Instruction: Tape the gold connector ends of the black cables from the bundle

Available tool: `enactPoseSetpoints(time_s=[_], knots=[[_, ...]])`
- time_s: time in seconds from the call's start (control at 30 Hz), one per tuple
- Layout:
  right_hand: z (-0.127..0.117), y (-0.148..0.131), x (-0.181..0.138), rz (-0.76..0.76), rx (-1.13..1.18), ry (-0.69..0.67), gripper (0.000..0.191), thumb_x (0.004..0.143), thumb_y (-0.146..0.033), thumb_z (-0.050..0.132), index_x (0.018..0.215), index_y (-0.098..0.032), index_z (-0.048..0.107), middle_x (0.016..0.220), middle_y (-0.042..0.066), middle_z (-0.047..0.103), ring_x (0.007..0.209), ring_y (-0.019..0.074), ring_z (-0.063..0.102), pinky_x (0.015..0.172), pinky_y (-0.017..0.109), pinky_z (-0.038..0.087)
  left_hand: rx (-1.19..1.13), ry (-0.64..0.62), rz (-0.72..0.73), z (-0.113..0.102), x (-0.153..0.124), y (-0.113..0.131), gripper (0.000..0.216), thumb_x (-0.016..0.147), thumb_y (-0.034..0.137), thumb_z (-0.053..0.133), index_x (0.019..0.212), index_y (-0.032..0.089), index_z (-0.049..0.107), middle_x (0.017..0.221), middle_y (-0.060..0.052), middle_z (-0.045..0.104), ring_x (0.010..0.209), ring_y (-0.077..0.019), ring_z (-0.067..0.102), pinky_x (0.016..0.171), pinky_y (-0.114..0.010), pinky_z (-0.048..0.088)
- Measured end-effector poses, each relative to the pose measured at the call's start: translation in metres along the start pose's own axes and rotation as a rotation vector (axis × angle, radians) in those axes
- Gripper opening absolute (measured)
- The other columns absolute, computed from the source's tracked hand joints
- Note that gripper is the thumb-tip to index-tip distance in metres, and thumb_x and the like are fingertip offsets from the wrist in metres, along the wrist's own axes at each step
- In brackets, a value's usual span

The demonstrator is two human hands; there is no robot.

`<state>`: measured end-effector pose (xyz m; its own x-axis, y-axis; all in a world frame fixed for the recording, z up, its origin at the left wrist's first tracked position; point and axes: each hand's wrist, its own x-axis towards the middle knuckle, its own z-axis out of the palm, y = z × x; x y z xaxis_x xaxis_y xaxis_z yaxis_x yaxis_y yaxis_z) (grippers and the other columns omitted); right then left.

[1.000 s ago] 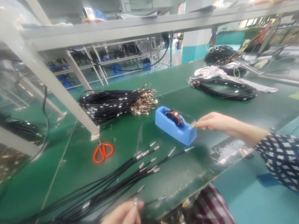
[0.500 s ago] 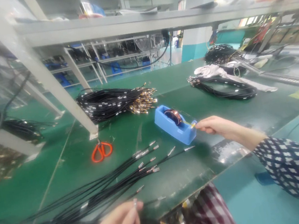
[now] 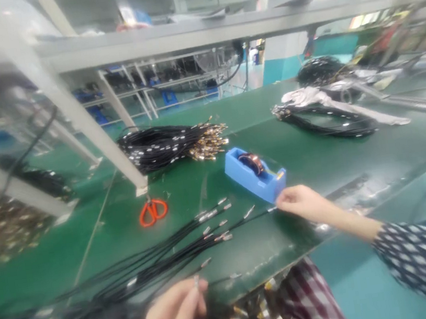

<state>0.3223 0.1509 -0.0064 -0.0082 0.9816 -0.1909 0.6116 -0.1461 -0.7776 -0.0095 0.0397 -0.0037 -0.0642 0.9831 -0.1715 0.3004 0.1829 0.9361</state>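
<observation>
My left hand (image 3: 175, 312) pinches a black cable by its small silver tip (image 3: 196, 281), which sticks up between thumb and finger. My right hand (image 3: 300, 204) is closed in a pinch just below the front of the blue tape dispenser (image 3: 258, 185); what sits between its fingertips is too small to make out. The dispenser carries a roll of amber-brown tape (image 3: 251, 163). Beside the right fingertips lies the silver end of one black cable (image 3: 258, 215). More black cables (image 3: 164, 261) with silver tips spread across the green table (image 3: 197, 188) between the hands.
Orange-handled scissors (image 3: 153, 212) lie by a white rack leg (image 3: 129, 166). Behind are a cable bundle with gold ends (image 3: 171, 144) and a coiled cable bundle (image 3: 330, 122) beside a white cloth (image 3: 348, 103). Gold-ended cables (image 3: 255, 317) rest near a checked cloth (image 3: 312, 298).
My right hand has come away from the tape end at the dispenser's front and moved down toward me. My left hand still pinches the cable tip. The view has shifted slightly.
</observation>
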Motion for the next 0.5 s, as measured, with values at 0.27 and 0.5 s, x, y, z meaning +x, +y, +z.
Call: enactPoseSetpoints(time_s=[0.27,0.5], knots=[[0.066,-0.064,-0.043,-0.253,0.219,-0.623,0.02,0.081,-0.034,0.062,0.074,-0.016,0.065,0.067,0.001,0.06,0.063,0.0141,0.05,0.061,0.025,0.041,0.133,0.127,0.417,-0.006,-0.005,0.016,0.018,0.09,0.034,0.059,0.084,0.023,0.073,0.073,-0.006,0.067,0.072,-0.0214,0.06,0.071,-0.032,0.046],[0.083,-0.113,-0.03,-0.378,0.459,-0.588,0.034,0.08,-0.053,0.066,0.073,-0.021,0.061,0.072,0.002,0.055,0.07,0.0177,0.05,0.064,0.026,0.042,-0.545,0.185,0.139,-0.001,-0.025,0.021,0.035,0.084,0.053,0.065,0.078,0.019,0.059,0.056,0.006,0.035,0.048,-0.0085,0.025,0.047,-0.025,0.018]])
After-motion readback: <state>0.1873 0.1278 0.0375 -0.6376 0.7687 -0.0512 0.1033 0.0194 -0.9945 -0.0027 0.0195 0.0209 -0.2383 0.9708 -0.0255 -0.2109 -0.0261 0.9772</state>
